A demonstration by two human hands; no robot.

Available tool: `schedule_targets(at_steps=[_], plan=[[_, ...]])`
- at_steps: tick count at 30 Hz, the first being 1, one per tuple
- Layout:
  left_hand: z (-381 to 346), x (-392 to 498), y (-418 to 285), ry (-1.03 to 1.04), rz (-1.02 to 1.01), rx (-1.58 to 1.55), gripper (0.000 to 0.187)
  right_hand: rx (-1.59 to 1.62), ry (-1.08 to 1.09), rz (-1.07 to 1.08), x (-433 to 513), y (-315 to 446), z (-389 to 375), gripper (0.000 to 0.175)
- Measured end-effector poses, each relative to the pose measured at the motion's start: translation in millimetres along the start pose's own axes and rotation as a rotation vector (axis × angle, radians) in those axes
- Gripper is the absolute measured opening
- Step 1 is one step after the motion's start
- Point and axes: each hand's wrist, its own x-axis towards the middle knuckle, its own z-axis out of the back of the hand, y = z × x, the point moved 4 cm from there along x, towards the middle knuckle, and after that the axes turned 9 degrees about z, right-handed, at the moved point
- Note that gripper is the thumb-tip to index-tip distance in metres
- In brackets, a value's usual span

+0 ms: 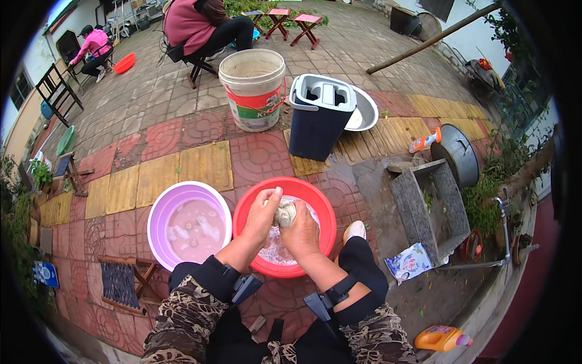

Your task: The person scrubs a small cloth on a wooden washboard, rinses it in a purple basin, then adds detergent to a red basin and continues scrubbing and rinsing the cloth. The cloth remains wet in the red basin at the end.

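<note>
Both my hands grip a bunched, wet, greyish-beige cloth (285, 214) above a red plastic basin (328, 207). My left hand (260, 214) holds it from the left with the thumb pointing up. My right hand (302, 230) closes around its right side. Soapy water with white suds (278, 251) lies in the red basin beneath. A purple basin (157, 218) with a white rim stands directly left of it, holding cloudy water with patches of foam and small round objects on its bottom.
Ahead stand a paint bucket (252, 91) and a dark blue mop bucket (318, 132), with a white basin (369, 109) behind. Stone sink (411, 214), tap (504, 214) and detergent bottle (439, 338) are at right. A folding stool (119, 282) lies left. Two people (200, 27) sit farther off.
</note>
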Motion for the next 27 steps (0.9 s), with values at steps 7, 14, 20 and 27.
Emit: schedule_targets(at_steps=[7,14,20,27], plan=[[21,-16,-14,0.106,0.107,0.098,0.030,0.176,0.102,0.308,3,3,-2,0.068],[24,-32,-25,0.212,0.039,0.002,0.034,0.945,0.284,0.041,6,5,-1,0.043],[12,-41,-34,0.277,0.015,0.016,0.045,1.374,0.224,-0.316,4,-6,0,0.047],[7,-42,-21,0.340,0.156,0.359,0.038,1.361,-0.072,-0.306,18,-36,6,0.047]])
